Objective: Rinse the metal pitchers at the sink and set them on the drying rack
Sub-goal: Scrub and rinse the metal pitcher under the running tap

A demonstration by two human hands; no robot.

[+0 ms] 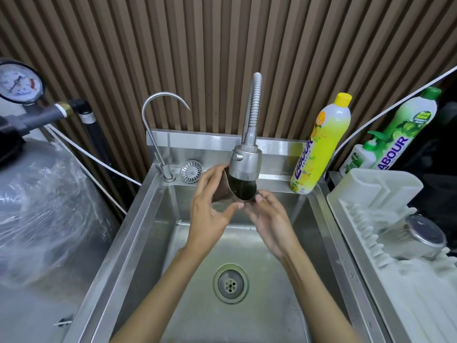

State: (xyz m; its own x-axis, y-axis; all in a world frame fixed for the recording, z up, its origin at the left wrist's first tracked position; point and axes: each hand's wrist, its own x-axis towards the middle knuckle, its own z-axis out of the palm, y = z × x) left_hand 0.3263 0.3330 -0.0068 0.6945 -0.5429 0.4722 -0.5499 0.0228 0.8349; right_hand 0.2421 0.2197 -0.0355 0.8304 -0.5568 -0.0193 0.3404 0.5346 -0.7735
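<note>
- Two hands are closed on one metal pitcher [243, 190], which is held over the sink [148, 219], directly below the spray head [244, 162] of the flexible tap.
- The left hand [210, 214] is wrapped round the pitcher's left wall, fingers behind and thumb underneath.
- The right hand [269, 219] is set against the lower right edge, fingertips curled onto it. Whether a handle is gripped there cannot be told.
- The pitcher is tilted, its long axis running from the dark mouth, turned toward the person, back to the base near the wall.
- No stream of water can be made out, so rinsing is judged to be the step in hand, though this is not certain.
- The drying rack [371, 194] stands just beside the sink's right rim, so it lies to the right of the pitcher, and the right hand is the nearer one.
- An upturned metal vessel [424, 235], probably another pitcher, is already resting on the rack.
- A carry to the right is expected, with the mouth turned down.
</note>
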